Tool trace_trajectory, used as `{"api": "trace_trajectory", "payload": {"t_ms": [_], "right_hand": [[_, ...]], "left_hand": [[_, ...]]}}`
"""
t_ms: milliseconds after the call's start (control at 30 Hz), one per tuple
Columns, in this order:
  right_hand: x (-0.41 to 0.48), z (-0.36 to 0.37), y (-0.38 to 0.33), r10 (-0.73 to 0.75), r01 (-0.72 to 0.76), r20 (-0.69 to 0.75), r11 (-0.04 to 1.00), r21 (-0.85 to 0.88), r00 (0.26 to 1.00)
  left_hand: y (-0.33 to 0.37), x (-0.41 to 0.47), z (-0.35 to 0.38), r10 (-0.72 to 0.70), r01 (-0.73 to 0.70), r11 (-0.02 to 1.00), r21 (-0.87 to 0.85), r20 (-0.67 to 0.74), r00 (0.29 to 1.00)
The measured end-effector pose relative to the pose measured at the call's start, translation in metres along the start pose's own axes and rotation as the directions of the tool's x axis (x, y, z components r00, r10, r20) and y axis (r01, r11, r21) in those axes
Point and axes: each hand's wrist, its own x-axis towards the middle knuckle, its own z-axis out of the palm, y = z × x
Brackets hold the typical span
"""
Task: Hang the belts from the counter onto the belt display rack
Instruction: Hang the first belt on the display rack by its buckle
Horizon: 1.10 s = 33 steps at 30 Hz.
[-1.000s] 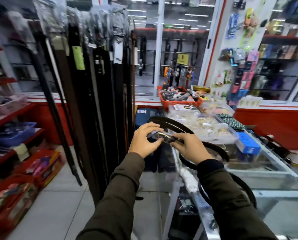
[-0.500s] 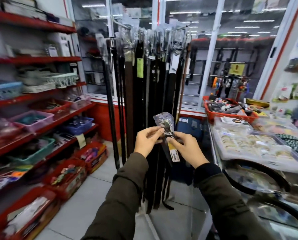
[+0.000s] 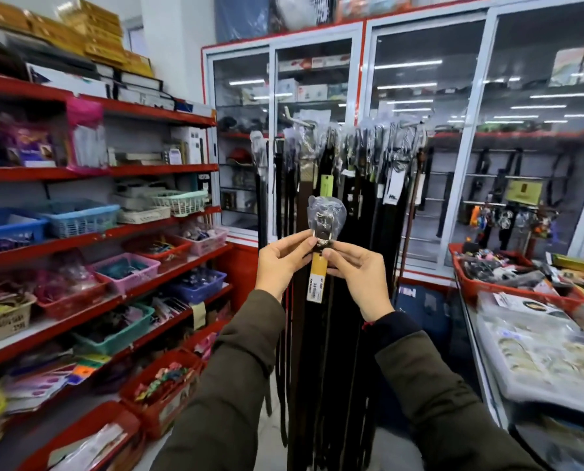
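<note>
I hold a black belt by its plastic-wrapped buckle point(image 3: 325, 219), raised in front of the belt display rack point(image 3: 351, 134). My left hand point(image 3: 282, 263) pinches the strap just under the buckle from the left. My right hand point(image 3: 358, 273) pinches it from the right. A yellow price tag point(image 3: 316, 278) dangles below the buckle between my hands. The strap hangs straight down, hard to tell apart from the many dark belts point(image 3: 361, 232) on the rack behind it.
Red shelves point(image 3: 114, 232) with coloured baskets line the left side. The glass counter point(image 3: 535, 338) on the right carries a red basket point(image 3: 507, 287) and flat trays of small goods. Glass-door cabinets point(image 3: 429, 130) stand behind the rack.
Both hands have lifted the belt off the counter and carried it up and left, in front of the rack. My view has turned left and upward with them.
</note>
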Motion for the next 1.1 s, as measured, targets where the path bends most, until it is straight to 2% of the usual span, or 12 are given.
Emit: {"api": "trace_trajectory", "payload": {"t_ms": [133,433,567,900,1100], "right_hand": [[0.031,0.019,-0.015,-0.037,0.038,-0.036,0.999,0.019,0.999],[0.105,0.056,-0.081,-0.102,0.109,-0.050,0.978,0.177,0.994],[0.129,0.070,-0.098,-0.144,0.148,-0.040,0.975,0.166,0.989],[0.150,0.080,-0.097,-0.067,0.073,-0.038,0.981,0.180,0.997],[0.155,0.082,-0.104,-0.091,0.106,-0.096,0.981,0.165,0.991]], "left_hand": [[0.020,0.022,-0.005,0.042,-0.042,0.999,-0.005,0.011,0.999],[0.090,0.085,0.010,0.219,-0.220,0.974,-0.056,-0.033,0.975],[0.108,0.106,0.013,0.208,-0.215,0.970,-0.113,-0.070,0.976],[0.113,0.118,0.014,0.144,-0.162,0.967,-0.198,-0.104,0.984],[0.119,0.124,0.018,0.149,-0.173,0.962,-0.211,-0.125,0.981]]}}
